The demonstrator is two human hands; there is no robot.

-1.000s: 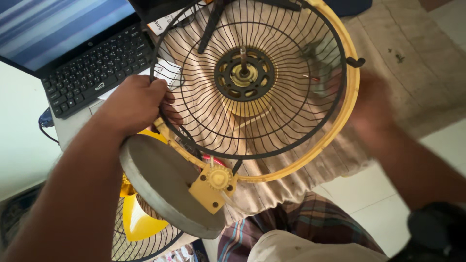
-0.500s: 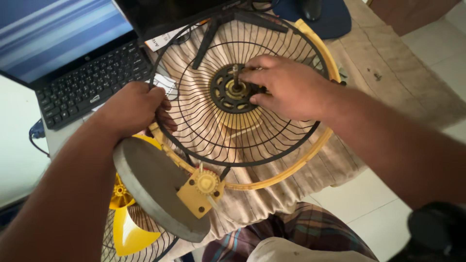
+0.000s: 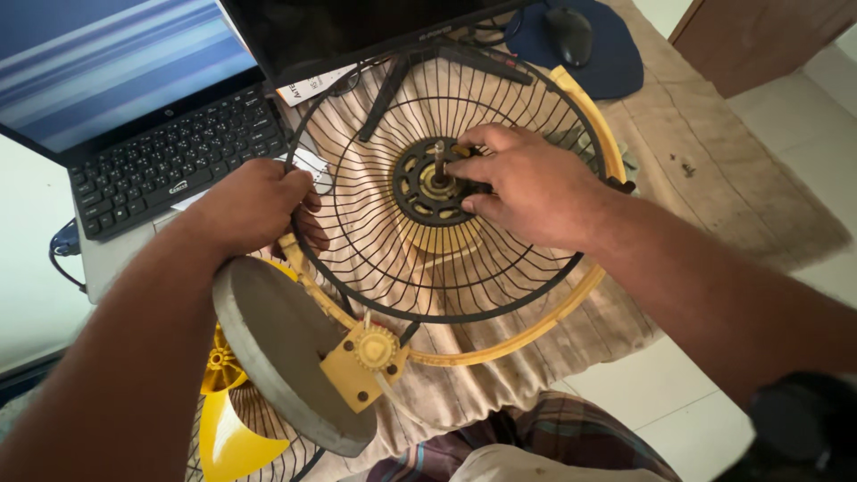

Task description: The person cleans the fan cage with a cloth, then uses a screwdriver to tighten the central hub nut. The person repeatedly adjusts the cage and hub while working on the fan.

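A black wire fan guard [image 3: 384,268] with a yellow rim [image 3: 527,330] lies tilted over a cloth-covered table. My left hand [image 3: 254,205] grips the guard's left edge, next to the yellow stand arm. My right hand [image 3: 527,183] rests on the black round hub [image 3: 424,192] at the guard's centre, fingers pinched at the short metal shaft. The fan's grey round base [image 3: 277,348] hangs near my lap, joined by a yellow hinge with a knob [image 3: 370,353].
An open laptop [image 3: 152,152] sits at the left. A dark monitor [image 3: 357,36] stands behind the guard. A mouse [image 3: 571,31] lies on a blue pad at the back. A yellow fan blade [image 3: 228,428] and another wire guard lie on the floor below.
My right hand came from the guard's right rim to the centre hub and now grips at the shaft. My left hand has kept its hold on the left edge.
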